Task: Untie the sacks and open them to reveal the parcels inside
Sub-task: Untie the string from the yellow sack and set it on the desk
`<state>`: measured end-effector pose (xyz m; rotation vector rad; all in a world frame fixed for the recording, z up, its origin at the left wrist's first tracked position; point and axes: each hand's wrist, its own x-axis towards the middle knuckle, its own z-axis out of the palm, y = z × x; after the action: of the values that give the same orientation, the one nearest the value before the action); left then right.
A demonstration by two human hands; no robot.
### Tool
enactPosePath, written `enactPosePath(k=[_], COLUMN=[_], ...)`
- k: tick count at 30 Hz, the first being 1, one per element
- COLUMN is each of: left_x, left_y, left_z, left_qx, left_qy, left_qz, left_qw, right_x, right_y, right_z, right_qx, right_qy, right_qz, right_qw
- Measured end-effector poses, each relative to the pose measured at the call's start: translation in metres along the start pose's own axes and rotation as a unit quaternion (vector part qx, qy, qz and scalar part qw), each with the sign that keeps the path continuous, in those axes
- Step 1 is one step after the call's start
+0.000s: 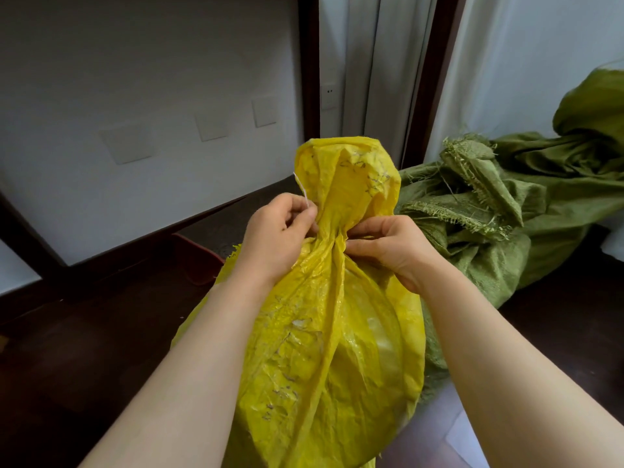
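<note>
A full yellow woven sack point(324, 349) stands upright in front of me, its neck cinched tight and its loose top flaring above. My left hand point(280, 234) pinches a thin white string point(301, 188) at the left side of the neck; the string's free end sticks up. At the right side of the neck my right hand point(388, 251) grips the gathered yellow fabric with its fingertips. The knot itself is hidden between my fingers. What is inside the sack does not show.
Green woven sacks point(489, 211) with frayed mouths lie slumped on the dark wooden floor point(84, 349) to the right. A white wall panel point(135, 130) with a dark frame stands behind, a dark door post point(309, 65) beside it. A red object point(199, 261) sits low behind the sack.
</note>
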<state>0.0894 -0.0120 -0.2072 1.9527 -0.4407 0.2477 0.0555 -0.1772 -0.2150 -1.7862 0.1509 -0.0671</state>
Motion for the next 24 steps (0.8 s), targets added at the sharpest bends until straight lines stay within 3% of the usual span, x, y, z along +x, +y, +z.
enactPosePath(k=[3,7,11,13,17,19,22,24], left_x=[0.0,0.006,0.003,0.005,0.012,0.012,0.012,0.013], left_y=[0.0,0.001,0.012,0.014,0.017,0.028,0.051,0.064], left_z=[0.0,-0.002,-0.001,-0.006,-0.028,-0.032,-0.033,-0.032], left_qx=[-0.023,-0.027,-0.045,-0.062,-0.143,-0.199,-0.241,-0.267], left_qy=[0.089,0.151,0.222,0.275,0.355,0.358,0.362,0.354], left_qz=[0.022,0.043,0.072,0.061,0.029,0.025,0.046,0.059], left_qw=[0.995,0.987,0.971,0.958,0.923,0.912,0.899,0.895], right_x=[0.0,-0.001,0.003,0.0,-0.014,-0.028,-0.048,-0.051], right_y=[-0.006,-0.02,-0.023,-0.022,-0.038,-0.058,-0.093,-0.107], right_z=[-0.001,-0.002,0.001,-0.002,-0.012,-0.016,-0.019,-0.017], right_qx=[-0.013,0.081,-0.079,-0.132,-0.175,-0.196,-0.014,0.045], right_qy=[-0.005,-0.027,0.125,0.135,0.069,-0.021,-0.152,-0.101], right_qz=[0.019,0.046,0.038,0.061,0.097,0.112,0.048,-0.022], right_qw=[1.0,0.995,0.988,0.98,0.977,0.974,0.987,0.994])
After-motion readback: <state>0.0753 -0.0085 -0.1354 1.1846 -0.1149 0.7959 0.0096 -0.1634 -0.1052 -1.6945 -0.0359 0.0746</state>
